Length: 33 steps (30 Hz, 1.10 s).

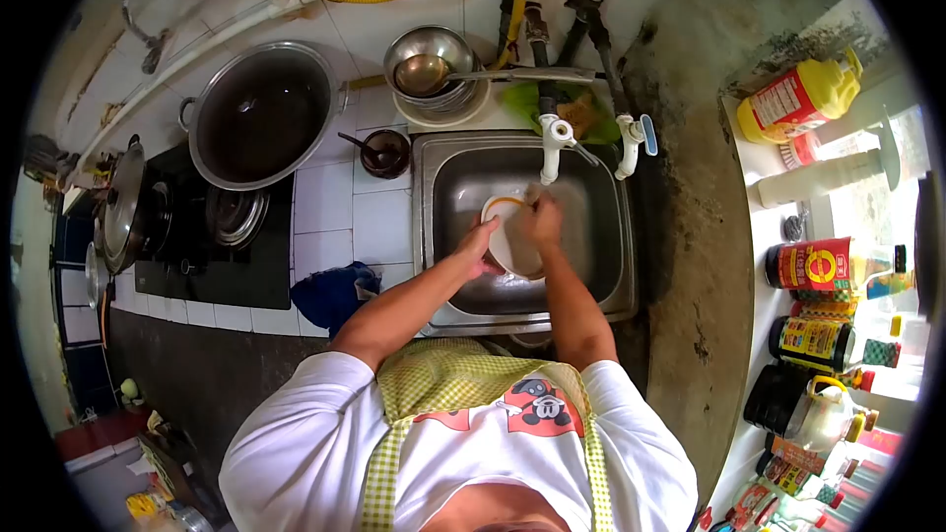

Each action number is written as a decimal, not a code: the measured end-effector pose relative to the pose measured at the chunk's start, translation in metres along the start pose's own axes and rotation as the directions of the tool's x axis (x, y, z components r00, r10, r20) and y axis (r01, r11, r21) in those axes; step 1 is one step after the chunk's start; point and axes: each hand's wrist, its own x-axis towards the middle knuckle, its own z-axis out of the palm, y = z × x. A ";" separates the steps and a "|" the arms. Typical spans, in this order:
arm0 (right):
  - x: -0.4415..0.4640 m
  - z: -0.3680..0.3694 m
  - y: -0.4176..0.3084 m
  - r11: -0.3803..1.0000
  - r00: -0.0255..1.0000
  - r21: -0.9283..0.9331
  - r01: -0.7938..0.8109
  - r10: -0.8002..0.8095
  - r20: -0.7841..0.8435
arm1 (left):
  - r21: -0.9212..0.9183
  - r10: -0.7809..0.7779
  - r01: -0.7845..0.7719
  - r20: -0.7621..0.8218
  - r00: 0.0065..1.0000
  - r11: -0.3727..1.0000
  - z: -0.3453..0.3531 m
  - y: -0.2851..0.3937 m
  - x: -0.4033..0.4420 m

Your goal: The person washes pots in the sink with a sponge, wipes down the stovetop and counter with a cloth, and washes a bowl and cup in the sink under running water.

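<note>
A white bowl [510, 250] with an orange band near its rim is tilted over the steel sink [601, 276]. My left hand [477, 248] grips its left edge, with the thumb over the rim. My right hand [542, 223] is closed at the bowl's right side, its fingers curled by the inside. Something small and dark shows at those fingertips, too unclear to name. Just above the hands, a white tap [555, 146] points down into the sink.
A second tap [631, 143] sits to the right. Stacked metal bowls [430, 44] with a ladle [424, 76] stand behind the sink. Further left are a brown jar [384, 154], a blue cloth [333, 298] and a large pot [261, 118] over the stove [187, 276]. Bottles [810, 264] line the right ledge.
</note>
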 end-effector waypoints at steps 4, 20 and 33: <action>-0.007 -0.024 0.070 0.882 0.838 -0.014 -0.471 0.452 0.306 | -0.060 0.028 -0.034 -0.104 0.994 0.998 -0.008 0.008 -0.016; -0.004 0.038 -0.117 0.974 0.937 0.225 -0.017 -0.063 0.342 | -0.244 0.314 -0.390 -0.299 0.901 0.888 -0.100 0.017 -0.109; 0.030 0.099 -0.194 0.363 0.592 0.490 -0.793 0.265 0.761 | -0.420 0.345 -0.463 -0.328 0.880 0.781 -0.178 0.005 -0.154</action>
